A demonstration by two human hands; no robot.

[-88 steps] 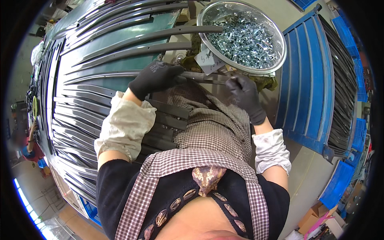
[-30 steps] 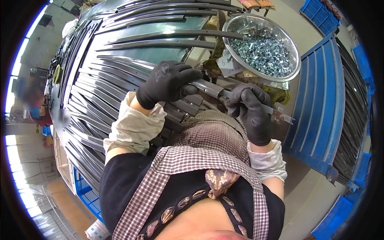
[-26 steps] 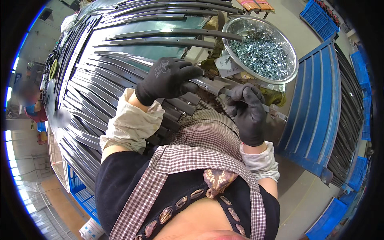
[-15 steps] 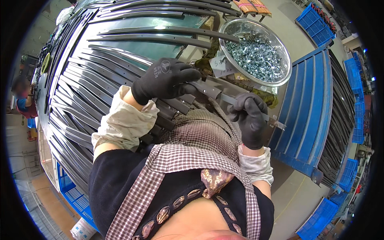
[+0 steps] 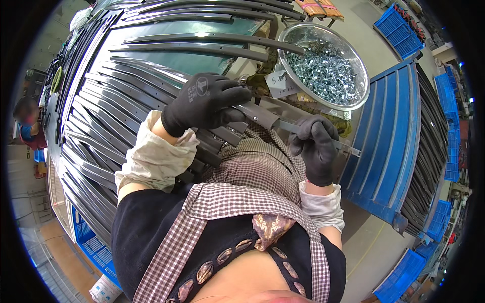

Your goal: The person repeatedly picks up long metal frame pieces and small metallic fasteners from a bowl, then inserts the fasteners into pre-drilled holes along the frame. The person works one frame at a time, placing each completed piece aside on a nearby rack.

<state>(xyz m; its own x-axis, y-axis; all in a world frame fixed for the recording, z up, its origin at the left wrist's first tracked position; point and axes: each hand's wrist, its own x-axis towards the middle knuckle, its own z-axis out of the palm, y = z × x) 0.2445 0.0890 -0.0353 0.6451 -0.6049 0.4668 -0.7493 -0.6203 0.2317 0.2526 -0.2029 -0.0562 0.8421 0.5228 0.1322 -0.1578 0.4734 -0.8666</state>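
My left hand (image 5: 206, 102), in a black glove, is closed on the end of a dark channel-shaped strip (image 5: 262, 117) with a small hole near its tip. My gloved right hand (image 5: 317, 146) pinches a thin flat metal bar (image 5: 289, 127). One end of the bar meets the strip's tip; whether it sits inside the strip I cannot tell. Its other end juts out past my right fingers. Beside my hands stands a round metal bowl (image 5: 365, 86) holding many small shiny metal clips (image 5: 323, 68).
Many dark strips (image 5: 108, 108) lie across the green-topped table (image 5: 192, 29) to the left. A blue metal rack (image 5: 386, 136) with more strips is at the right. A labelled card (image 5: 282, 84) lies by the bowl. Blue crates (image 5: 399, 33) line the right side. Another person (image 5: 30, 123) is at far left.
The bar's free end has shifted slightly upward, and the clip-like shape near it no longer shows. My left hand has tilted a little; both hands keep their hold.
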